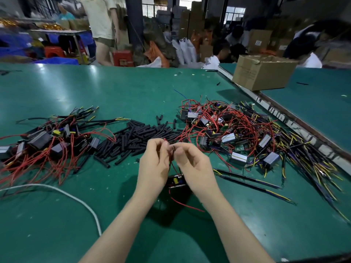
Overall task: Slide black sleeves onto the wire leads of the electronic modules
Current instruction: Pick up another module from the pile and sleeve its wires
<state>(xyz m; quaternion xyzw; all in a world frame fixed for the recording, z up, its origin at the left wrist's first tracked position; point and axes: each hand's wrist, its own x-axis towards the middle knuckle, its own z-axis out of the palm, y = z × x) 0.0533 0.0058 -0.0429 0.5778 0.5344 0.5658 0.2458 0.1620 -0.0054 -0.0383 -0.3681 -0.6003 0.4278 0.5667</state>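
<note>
My left hand [153,164] and my right hand [191,164] meet fingertip to fingertip above the green table. Together they pinch thin red wire leads [171,162] that rise from a small black module [176,182] hanging between my wrists. A dark sleeve seems to sit at my right fingertips, but it is too small to be sure. Loose black sleeves [136,137] lie heaped just beyond my hands. A pile of modules with sleeved leads [47,141] lies on the left. A tangle of modules with bare red, yellow and purple wires [237,133] lies on the right.
A white cable [76,198] curves across the near left of the table [123,92]. A cardboard box [264,73] stands on the neighbouring table at the back right. Two long sleeved leads [250,182] lie to my right. People and stacked boxes fill the background.
</note>
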